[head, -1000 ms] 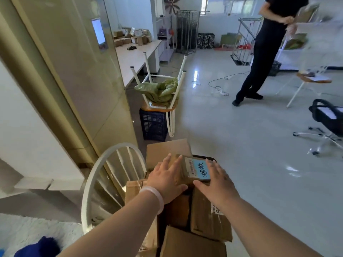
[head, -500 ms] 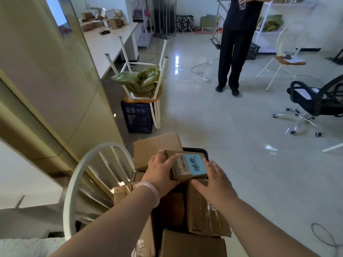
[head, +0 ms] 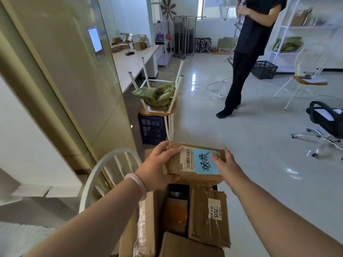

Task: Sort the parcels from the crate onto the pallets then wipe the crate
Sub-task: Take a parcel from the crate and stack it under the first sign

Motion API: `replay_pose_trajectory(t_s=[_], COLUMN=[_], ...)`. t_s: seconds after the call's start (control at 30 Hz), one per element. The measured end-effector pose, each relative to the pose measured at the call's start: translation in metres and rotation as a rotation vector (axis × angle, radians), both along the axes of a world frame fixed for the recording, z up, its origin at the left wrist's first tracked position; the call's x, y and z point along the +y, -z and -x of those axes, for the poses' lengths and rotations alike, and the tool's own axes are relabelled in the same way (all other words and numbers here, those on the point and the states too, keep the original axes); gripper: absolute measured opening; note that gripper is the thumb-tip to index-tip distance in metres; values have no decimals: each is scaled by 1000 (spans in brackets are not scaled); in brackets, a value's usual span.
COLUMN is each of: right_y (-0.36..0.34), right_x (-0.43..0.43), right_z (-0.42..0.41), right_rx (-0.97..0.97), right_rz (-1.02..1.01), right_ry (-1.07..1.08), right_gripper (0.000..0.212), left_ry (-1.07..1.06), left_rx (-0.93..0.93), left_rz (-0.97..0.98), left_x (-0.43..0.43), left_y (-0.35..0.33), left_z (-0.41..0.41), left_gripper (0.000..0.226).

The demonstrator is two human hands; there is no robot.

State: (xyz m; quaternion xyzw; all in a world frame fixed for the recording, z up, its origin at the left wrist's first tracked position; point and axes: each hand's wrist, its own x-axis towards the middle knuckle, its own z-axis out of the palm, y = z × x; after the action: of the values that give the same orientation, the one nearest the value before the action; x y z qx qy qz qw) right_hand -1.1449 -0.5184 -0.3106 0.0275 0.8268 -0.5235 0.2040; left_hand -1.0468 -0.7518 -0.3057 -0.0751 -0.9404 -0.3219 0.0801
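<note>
I hold a small brown parcel (head: 196, 164) with a white barcode label and a blue sticker between both hands, lifted above a pile of parcels. My left hand (head: 157, 166) grips its left end, thumb underneath and fingers over the top. My right hand (head: 225, 165) holds its right side, fingers lying on the blue sticker. Below them several cardboard parcels stand packed together, one marked 705 (head: 208, 217). The crate under them is almost hidden; only a dark gap (head: 178, 191) shows between the boxes.
A white chair back (head: 96, 175) stands left of the pile. Ahead, an upturned white stool with a green sack (head: 157, 94) sits on a dark blue crate (head: 152, 128). A person in black (head: 245, 58) stands on the tiled floor. An office chair (head: 326, 119) is at right.
The labelled parcel has come up off the pile and toward me, held in both hands. The view has shifted, and the person in black has moved slightly.
</note>
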Motion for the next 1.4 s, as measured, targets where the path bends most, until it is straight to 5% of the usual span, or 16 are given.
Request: replay_pose_trajectory(t_s=[0.27,0.6,0.97,1.17,1.4], right_y=[-6,-14,-21,-22,-16], right_x=[8,12,26,7,-22], right_z=[-10,-25,-30,-45,-72], right_rx=[-47,-141,-77,-106,-86], right_rz=[196,423,412,444,395], right_ry=[52,150,18,3,-147], right_gripper=[50,42,51,45,42], left_ry=[-147,-407,-434,-504,-586], left_rx=[-70,133,171,152,143], left_rz=[32,-268,-282,-254,-294], left_x=[20,75,78,81,65], left_y=[-15,-18,-23,-25,-15], left_z=[-7,-3,-15,-34,-71], left_gripper=[97,99,101,79,102])
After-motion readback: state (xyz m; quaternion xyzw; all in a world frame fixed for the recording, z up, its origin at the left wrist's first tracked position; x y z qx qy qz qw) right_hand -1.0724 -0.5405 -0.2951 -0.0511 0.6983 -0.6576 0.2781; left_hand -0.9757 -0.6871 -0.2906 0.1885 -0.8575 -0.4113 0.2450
